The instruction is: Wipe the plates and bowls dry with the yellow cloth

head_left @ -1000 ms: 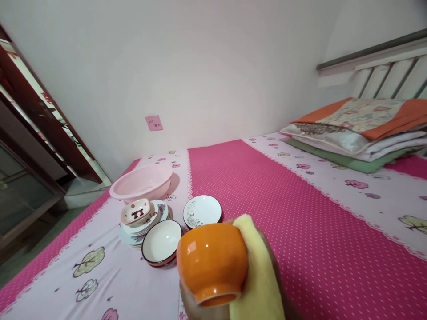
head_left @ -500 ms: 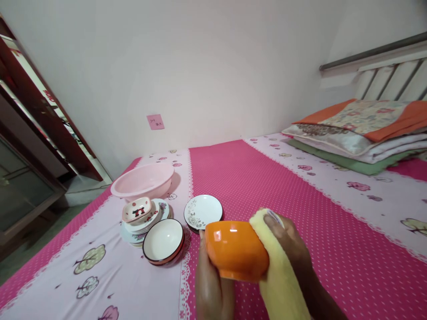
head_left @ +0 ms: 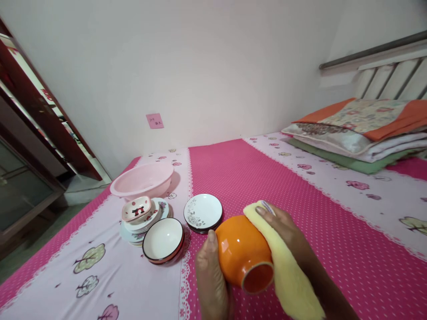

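Tilted so its foot ring points toward me, a glossy orange bowl [head_left: 238, 249] is held between my hands above the bedspread. My left hand [head_left: 213, 275] grips its left side, thumb up near the rim. On the bowl's right side, my right hand [head_left: 283, 224] presses a yellow cloth [head_left: 287, 271], which drapes down below the wrist. The bowl's inside faces away and is hidden. Just beyond it lies a small stack of white plates [head_left: 203, 211] with a grey flower print. Left of those are nested bowls [head_left: 163, 240], white inside with dark rims.
A pile of plates [head_left: 143, 226] topped by a small patterned dish [head_left: 136, 209] stands at the left, before a pink basin [head_left: 143, 178]. Folded bedding [head_left: 363, 129] lies far right on the pink bedspread [head_left: 227, 164]. A wall [head_left: 207, 80] closes the back.
The orange bowl has tipped, bringing its foot ring into view. My right hand and the yellow cloth have shifted slightly up and left over its side.
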A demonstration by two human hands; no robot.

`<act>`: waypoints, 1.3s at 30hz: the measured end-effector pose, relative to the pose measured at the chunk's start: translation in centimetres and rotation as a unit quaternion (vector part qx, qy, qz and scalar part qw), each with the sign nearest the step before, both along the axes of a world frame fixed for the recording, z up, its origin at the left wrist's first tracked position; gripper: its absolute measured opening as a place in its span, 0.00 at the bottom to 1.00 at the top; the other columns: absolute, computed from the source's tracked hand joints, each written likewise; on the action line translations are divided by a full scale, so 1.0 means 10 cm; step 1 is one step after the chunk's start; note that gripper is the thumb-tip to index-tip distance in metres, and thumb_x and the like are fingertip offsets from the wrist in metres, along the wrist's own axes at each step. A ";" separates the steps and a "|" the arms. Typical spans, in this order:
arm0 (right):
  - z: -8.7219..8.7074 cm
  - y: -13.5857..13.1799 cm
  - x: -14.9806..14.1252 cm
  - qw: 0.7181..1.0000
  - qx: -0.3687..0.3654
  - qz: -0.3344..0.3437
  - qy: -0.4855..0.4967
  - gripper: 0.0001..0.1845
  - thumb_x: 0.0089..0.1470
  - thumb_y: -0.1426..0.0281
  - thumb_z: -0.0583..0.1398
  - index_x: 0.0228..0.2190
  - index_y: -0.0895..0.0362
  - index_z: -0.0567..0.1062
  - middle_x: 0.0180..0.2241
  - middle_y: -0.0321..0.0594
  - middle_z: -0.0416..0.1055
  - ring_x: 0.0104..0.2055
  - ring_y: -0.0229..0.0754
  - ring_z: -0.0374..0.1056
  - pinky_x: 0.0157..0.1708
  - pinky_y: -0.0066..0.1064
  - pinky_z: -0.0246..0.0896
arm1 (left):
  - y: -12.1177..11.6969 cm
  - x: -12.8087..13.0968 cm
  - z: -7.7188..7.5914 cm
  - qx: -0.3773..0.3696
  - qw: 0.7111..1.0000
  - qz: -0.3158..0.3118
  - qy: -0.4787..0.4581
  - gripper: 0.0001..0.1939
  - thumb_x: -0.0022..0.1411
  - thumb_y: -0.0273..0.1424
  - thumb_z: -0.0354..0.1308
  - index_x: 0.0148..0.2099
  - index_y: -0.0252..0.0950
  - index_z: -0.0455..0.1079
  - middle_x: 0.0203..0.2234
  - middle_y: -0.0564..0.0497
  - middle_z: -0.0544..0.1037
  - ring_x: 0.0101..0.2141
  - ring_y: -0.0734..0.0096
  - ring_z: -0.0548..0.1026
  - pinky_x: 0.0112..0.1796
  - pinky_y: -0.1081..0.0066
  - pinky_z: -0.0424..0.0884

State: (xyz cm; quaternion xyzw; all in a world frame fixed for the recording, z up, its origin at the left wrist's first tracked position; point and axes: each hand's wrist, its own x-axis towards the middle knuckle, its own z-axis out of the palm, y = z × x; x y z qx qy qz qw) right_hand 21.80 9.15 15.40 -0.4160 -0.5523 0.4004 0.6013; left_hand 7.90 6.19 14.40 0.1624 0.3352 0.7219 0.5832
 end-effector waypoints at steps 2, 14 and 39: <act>0.10 0.11 -0.05 0.998 -0.045 0.035 0.011 0.20 0.61 0.50 0.62 0.29 0.52 0.74 0.26 0.36 0.72 0.26 0.43 0.69 0.24 0.32 0.66 | 0.02 0.00 -0.01 -0.017 1.000 0.008 0.002 0.19 0.56 0.47 0.71 0.32 0.35 0.76 0.25 0.51 0.80 0.28 0.66 0.77 0.38 0.66 0.76; 0.21 -0.15 -0.36 0.880 0.338 0.060 -0.329 0.06 0.66 0.72 0.60 0.33 0.55 0.73 0.36 0.38 0.75 0.39 0.44 0.68 0.42 0.38 0.58 | 0.10 0.00 -0.05 -0.079 0.997 0.011 0.026 0.25 0.37 0.46 0.78 0.22 0.36 0.68 0.15 0.59 0.68 0.19 0.75 0.64 0.20 0.73 0.64; -0.19 0.05 -0.58 0.916 0.360 -0.035 -0.172 0.12 0.63 0.76 0.57 0.47 0.54 0.73 0.51 0.44 0.74 0.58 0.47 0.69 0.63 0.46 0.60 | 0.05 -0.12 0.07 -0.092 0.971 0.046 -0.216 0.21 0.75 0.37 0.49 0.62 0.35 0.73 0.43 0.41 0.85 0.42 0.61 0.84 0.43 0.66 0.81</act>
